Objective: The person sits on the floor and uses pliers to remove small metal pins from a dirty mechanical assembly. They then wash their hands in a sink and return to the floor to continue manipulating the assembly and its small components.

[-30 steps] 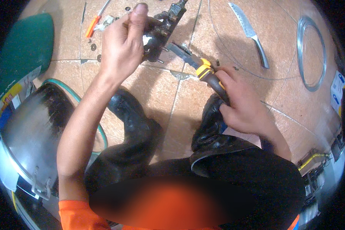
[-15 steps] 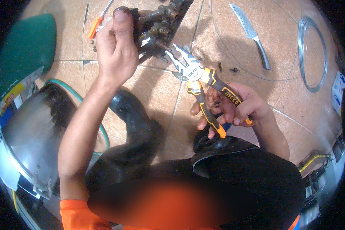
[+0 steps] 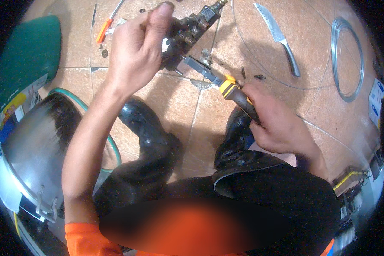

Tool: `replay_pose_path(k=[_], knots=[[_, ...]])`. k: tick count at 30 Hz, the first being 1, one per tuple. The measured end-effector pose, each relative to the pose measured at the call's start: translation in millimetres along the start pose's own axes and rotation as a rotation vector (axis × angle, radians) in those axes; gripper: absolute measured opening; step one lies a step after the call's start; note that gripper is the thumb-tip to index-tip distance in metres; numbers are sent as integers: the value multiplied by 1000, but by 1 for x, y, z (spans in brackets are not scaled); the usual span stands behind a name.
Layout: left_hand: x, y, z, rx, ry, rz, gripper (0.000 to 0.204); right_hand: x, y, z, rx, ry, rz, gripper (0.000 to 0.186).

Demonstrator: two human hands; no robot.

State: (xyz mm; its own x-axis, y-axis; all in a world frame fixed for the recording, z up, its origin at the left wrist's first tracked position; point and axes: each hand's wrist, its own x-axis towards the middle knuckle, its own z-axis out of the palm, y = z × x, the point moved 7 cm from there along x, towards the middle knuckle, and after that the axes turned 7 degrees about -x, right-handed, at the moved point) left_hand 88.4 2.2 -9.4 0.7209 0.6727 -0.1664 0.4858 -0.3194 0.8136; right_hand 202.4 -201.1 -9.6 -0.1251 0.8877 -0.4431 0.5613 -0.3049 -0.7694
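Gripped in my left hand [image 3: 136,55], a dark, greasy metal valve assembly [image 3: 192,33] with several fittings sits at the top of the view, partly hidden by the hand. My right hand [image 3: 275,121] is closed on pliers [image 3: 237,96] with yellow and black handles, seen edge-on. Their jaws lie beside the assembly's lower fitting; whether they touch it I cannot tell. Small dark parts [image 3: 259,77] lie on the tiled floor to the right of the jaws. An orange-handled screwdriver [image 3: 103,30] lies left of my left hand.
A knife [image 3: 277,30] and a coil of wire [image 3: 335,55] lie to the right, with a loose wire beside them. At left are a green mat [image 3: 30,47], a metal pot [image 3: 38,145] and a green hose [image 3: 79,98]. My black boots [image 3: 141,132] frame the lower middle.
The pliers swung open half a second ago with my fingers spread; now my right hand is wrapped round them again and they are turned edge-on. The assembly shifted left, then back right.
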Motion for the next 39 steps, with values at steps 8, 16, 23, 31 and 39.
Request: replay_pose_path(k=[8, 16, 23, 31, 39], knots=[[7, 0, -1, 56, 71, -103, 60, -6, 5, -10, -410, 221, -12, 43], [-4, -16, -16, -187, 201, -71, 62, -4, 17, 47, 1541, -496, 156, 70], [-7, -11, -13, -346, 162, 48, 69, 2, 7, 46, 1731, -581, 118, 68], [-7, -2, -13, -241, 203, 66, 62, -3, 23, 47, 1386, -446, 130, 52], [10, 2, 15, 275, -34, -121, 59, 2, -10, 3, -703, 264, 12, 30]])
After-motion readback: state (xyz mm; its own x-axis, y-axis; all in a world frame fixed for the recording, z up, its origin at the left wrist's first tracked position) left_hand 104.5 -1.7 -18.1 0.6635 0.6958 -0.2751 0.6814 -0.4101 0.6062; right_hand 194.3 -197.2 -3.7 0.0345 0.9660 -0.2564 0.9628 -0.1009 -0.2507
